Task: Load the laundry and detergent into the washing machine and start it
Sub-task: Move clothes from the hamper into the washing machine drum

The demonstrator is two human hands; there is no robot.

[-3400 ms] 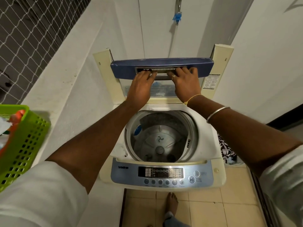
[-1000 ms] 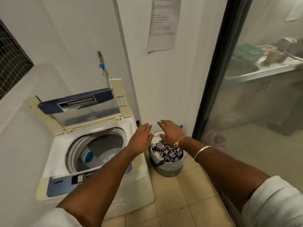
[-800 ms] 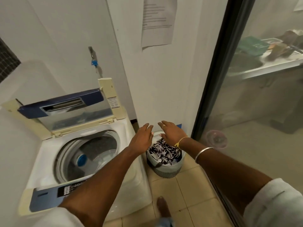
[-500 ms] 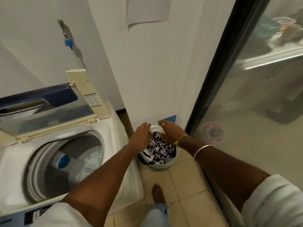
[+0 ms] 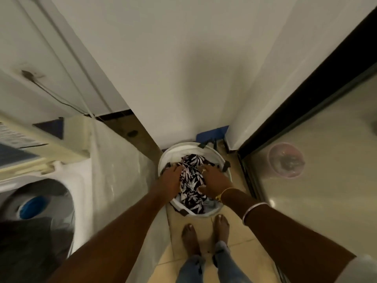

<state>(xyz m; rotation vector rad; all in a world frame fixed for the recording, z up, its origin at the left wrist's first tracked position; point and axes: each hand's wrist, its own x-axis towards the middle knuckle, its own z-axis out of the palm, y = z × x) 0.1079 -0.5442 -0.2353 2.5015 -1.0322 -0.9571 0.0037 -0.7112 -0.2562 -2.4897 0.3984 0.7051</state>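
Note:
A round white laundry basket (image 5: 173,151) stands on the tiled floor against the wall, right of the washing machine (image 5: 106,152). It holds a black-and-white leaf-print garment (image 5: 190,180). My left hand (image 5: 170,181) and my right hand (image 5: 213,180) are both down in the basket, one on each side of the garment, their fingers sunk into the cloth. The machine's lid (image 5: 40,137) stands raised and its drum (image 5: 38,205) lies open at the lower left.
A dark-framed glass door (image 5: 318,160) runs along the right, with a pink round thing behind it. My bare feet (image 5: 204,233) stand just in front of the basket. A blue object (image 5: 210,136) sits behind the basket by the wall.
I have turned from the machine's lid to the basket and bent down. Both hands have dropped from above the basket into it, onto the garment.

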